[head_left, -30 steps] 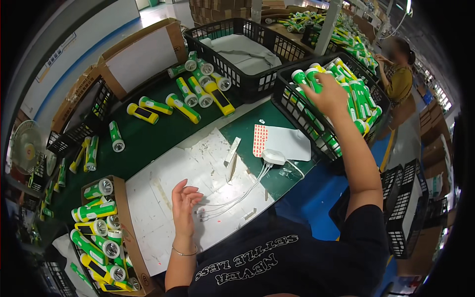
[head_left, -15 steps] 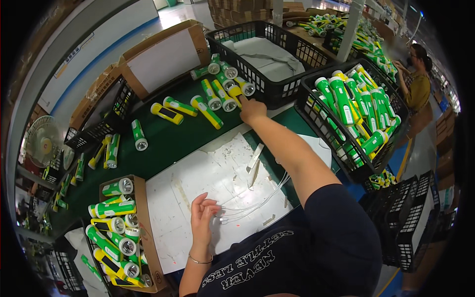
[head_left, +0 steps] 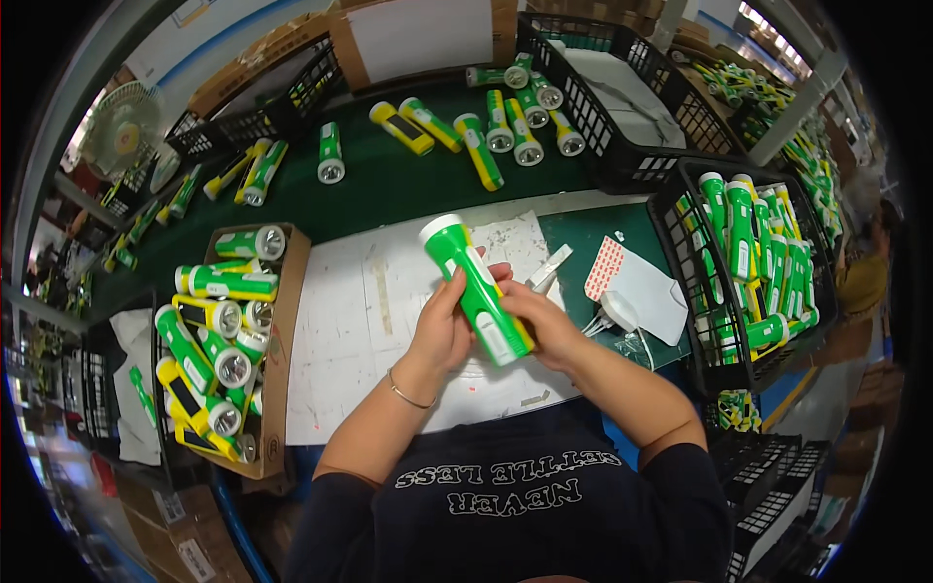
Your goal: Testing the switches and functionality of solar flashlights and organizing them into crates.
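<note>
A green and yellow flashlight (head_left: 473,287) with a white end cap is held between both hands, tilted over the white board (head_left: 340,330). My left hand (head_left: 449,325) is closed round its left side, the thumb lying on the green body. On the other side my right hand (head_left: 539,325) grips it near the lower end. Under the hands, the board bears scuffs and tape strips. By my right hand lie thin white cables (head_left: 595,325), a rounded white device (head_left: 620,309) and a white sheet (head_left: 649,296) beside a red-and-white patterned card (head_left: 604,267).
A cardboard box (head_left: 292,321) of flashlights stands at left. At right is a black crate (head_left: 671,228) filled with more. Several flashlights (head_left: 478,151) lie across the green table (head_left: 389,180); behind them stands another black crate (head_left: 622,155) holding grey sheeting. A fan (head_left: 121,126) is at far left.
My right hand has come back from the far row of flashlights to the middle. Both hands now hold one flashlight over the board. The view has shifted too.
</note>
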Demonstrator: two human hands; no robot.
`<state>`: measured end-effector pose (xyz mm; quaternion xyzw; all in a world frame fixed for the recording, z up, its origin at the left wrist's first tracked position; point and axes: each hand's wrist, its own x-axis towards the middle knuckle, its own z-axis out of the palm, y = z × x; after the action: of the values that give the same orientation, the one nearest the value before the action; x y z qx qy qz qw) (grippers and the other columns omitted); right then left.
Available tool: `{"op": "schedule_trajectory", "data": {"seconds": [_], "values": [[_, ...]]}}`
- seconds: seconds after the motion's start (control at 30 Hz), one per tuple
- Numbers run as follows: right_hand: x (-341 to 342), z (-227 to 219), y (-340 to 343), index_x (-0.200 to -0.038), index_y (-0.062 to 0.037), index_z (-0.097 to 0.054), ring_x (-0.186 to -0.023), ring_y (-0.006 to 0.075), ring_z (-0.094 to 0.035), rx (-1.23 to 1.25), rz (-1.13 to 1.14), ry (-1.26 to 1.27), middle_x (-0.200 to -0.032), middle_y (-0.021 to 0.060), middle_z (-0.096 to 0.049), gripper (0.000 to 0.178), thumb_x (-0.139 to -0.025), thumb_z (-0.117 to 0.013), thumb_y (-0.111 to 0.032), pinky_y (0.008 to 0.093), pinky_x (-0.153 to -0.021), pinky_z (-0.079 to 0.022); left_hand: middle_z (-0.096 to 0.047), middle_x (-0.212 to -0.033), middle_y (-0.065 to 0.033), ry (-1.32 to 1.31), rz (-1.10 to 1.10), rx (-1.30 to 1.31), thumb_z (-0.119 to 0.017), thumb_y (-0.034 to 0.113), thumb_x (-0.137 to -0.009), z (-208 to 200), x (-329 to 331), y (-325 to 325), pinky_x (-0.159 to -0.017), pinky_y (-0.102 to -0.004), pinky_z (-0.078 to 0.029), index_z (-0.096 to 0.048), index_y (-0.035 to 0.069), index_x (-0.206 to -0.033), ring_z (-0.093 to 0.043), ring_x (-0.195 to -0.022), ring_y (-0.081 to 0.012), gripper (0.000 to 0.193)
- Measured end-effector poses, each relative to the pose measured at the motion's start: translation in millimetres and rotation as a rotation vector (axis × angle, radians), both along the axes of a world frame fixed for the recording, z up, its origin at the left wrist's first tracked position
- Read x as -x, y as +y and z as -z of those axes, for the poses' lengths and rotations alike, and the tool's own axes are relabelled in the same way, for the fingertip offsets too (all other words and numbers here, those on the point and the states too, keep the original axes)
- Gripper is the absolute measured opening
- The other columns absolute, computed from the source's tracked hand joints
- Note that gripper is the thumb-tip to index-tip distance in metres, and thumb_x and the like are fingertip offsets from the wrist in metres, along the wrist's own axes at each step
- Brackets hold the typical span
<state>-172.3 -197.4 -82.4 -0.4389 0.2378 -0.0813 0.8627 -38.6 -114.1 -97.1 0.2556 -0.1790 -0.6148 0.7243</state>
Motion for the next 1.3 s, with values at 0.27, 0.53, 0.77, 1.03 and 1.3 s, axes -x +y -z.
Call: {"op": "schedule_trajectory", "data": {"seconds": [0.27,0.53,0.77,1.03,1.3], "values": [[20,4,22,-0.107,-0.0043,-0.052,-0.077,0.0059,-0.052,0.372,-0.011,-0.018,-0.088,0.0028,-0.061,0.021,-0.093,-0.05,-0.02,0.0188,-0.066,-0.039,-0.057,-0.087,-0.0059,0.301,-0.043,-0.15,-0.043,0.046,-0.092,3,-14,30,-0.077,-0.0404,-0.051,-0.046,0.01,-0.119,-0.057,-0.074,-0.0152,0.045],[36,13,14,-0.103,-0.006,-0.054,-0.062,0.0013,-0.039,0.353,0.07,0.078,-0.085,-0.0009,-0.06,0.019,-0.092,-0.05,-0.021,0.0168,-0.054,-0.031,-0.056,-0.084,-0.0068,0.113,-0.077,-0.316,-0.048,0.047,-0.09,12,-7,30,-0.057,-0.0289,-0.049,-0.05,0.009,-0.108,-0.056,-0.069,-0.0153,0.042],[37,12,21,-0.09,-0.0025,-0.06,-0.067,0.0129,-0.054,0.831,0.085,0.086,-0.083,0.0049,-0.06,0.019,-0.09,-0.05,-0.02,0.026,-0.061,-0.044,-0.055,-0.087,-0.0093,0.109,-0.026,-0.314,-0.046,0.043,-0.093,13,-1,31,-0.056,-0.029,-0.05,-0.047,0.007,-0.103,-0.055,-0.068,-0.0164,0.037],[27,0,33,-0.079,-0.0107,-0.059,-0.053,0.024,-0.055,1.806,0.164,0.1,-0.065,0.0044,-0.053,0.011,-0.081,-0.061,-0.022,0.0343,-0.045,-0.044,-0.056,-0.093,-0.0109,-0.315,-0.102,-0.265,-0.046,0.033,-0.095,7,9,32,-0.06,-0.0284,-0.05,-0.041,0.006,-0.11,-0.056,-0.074,-0.0148,0.032],[16,10,45,-0.07,-0.0116,-0.053,-0.047,0.0188,-0.053,2.016,0.033,0.031,-0.062,0.0017,-0.049,0.015,-0.077,-0.064,-0.02,0.0311,-0.042,-0.042,-0.057,-0.095,-0.0085,-0.644,-0.107,-0.281,-0.034,0.039,-0.098,15,15,33,-0.072,-0.0274,-0.049,-0.043,0.007,-0.115,-0.056,-0.08,-0.0129,0.038]]}}
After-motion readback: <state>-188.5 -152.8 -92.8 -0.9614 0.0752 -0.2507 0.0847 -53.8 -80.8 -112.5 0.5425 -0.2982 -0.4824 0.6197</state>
